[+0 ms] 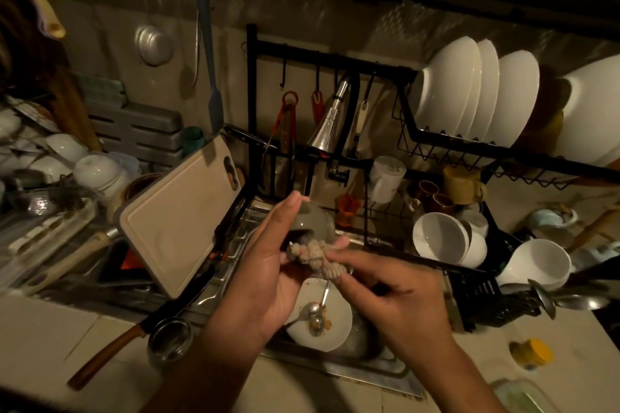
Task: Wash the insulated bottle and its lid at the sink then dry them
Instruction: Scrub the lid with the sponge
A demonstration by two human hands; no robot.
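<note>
Grey-green bottle lid (313,220), dome-shaped with its open end turned toward the camera, is held up over the sink (339,368), just below the chrome faucet spray head (327,124). The left hand (265,271) grips it, with the thumb laid along the top of the dome and the fingers curled underneath. A knobbly pale scrubbing cloth (313,255) is stuffed partly into the lid's opening, and the right hand (399,295) pinches its trailing end between thumb and fingertips, just beside the left palm. Directly beneath the hands, a white plate (337,329) smeared with orange food scraps lies in the basin with two spoons (313,312) resting on it. To the left, a beige cutting board (177,218) leans tilted against the black rack frame (335,59). A knife with a brown wooden handle (110,354) lies across the counter edge, and a small glass jar (169,339) stands just beside it. On the right, white bowls (449,94) stand on edge in the upper rack tier, with more white bowls (439,236) tilted in the lower tier. A yellow-capped container (531,353) sits on the counter further right.
</note>
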